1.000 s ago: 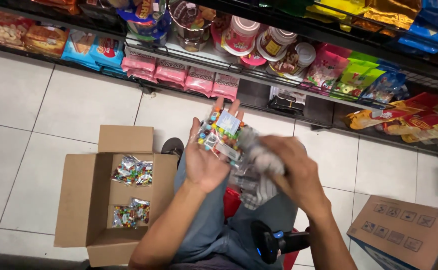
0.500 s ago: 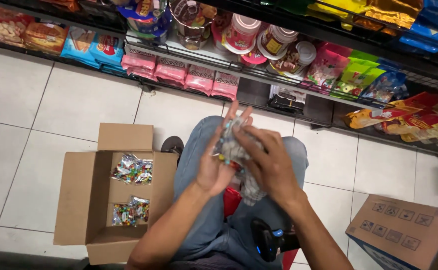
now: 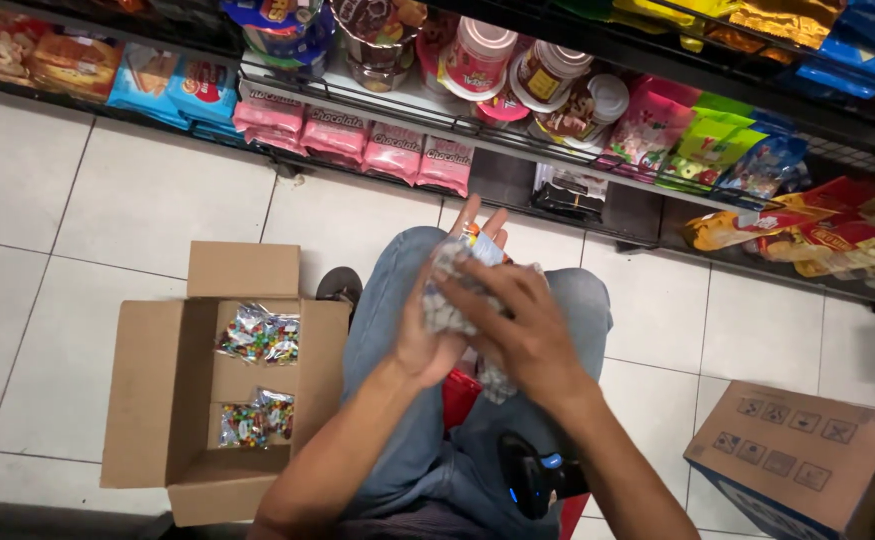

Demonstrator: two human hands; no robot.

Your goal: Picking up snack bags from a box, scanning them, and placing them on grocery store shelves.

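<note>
Over my lap, my left hand (image 3: 428,340) lies palm up under a clear bag of coloured candies (image 3: 458,285). My right hand (image 3: 518,325) presses down on that bag from above and also grips a grey cloth (image 3: 493,375), which hangs below it. Most of the bag is hidden between the two hands. On the floor to my left stands an open cardboard box (image 3: 158,390) with two more candy bags, one at the far side (image 3: 260,335) and one nearer to me (image 3: 253,420).
A black handheld scanner (image 3: 533,480) rests on my thigh beside a red seat (image 3: 461,395). Low shelves (image 3: 478,140) with pink packets, jars and snack bags run along the far side. A closed cardboard box (image 3: 808,455) sits on the tiles at the right.
My right hand with the cloth has come from the right onto the candy bag, covering it. The left hand has closed up slightly under it.
</note>
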